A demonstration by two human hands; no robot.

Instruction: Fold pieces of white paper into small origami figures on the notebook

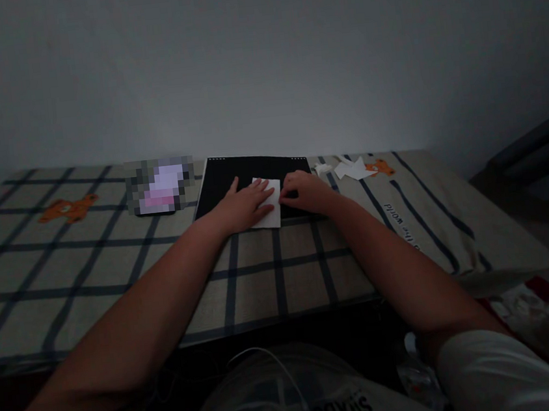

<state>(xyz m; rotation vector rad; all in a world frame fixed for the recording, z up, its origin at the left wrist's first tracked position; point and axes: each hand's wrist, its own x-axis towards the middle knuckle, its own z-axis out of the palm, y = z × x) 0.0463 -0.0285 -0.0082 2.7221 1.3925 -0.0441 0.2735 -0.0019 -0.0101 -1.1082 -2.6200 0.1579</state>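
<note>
A white folded sheet of paper (273,213) lies on a black board (232,174) on the bed. My left hand (245,203) presses flat on the paper, fingers spread and pointing right. My right hand (305,191) rests at the paper's right edge, its fingers curled against the edge. Part of the paper is hidden under my left hand.
The bed has a checked cover (113,261) with orange bear prints (66,209). White paper scraps (352,169) lie to the right of the board. A blurred patch (160,186) sits to the left. A pale wall stands behind; clutter lies on the floor at right (531,309).
</note>
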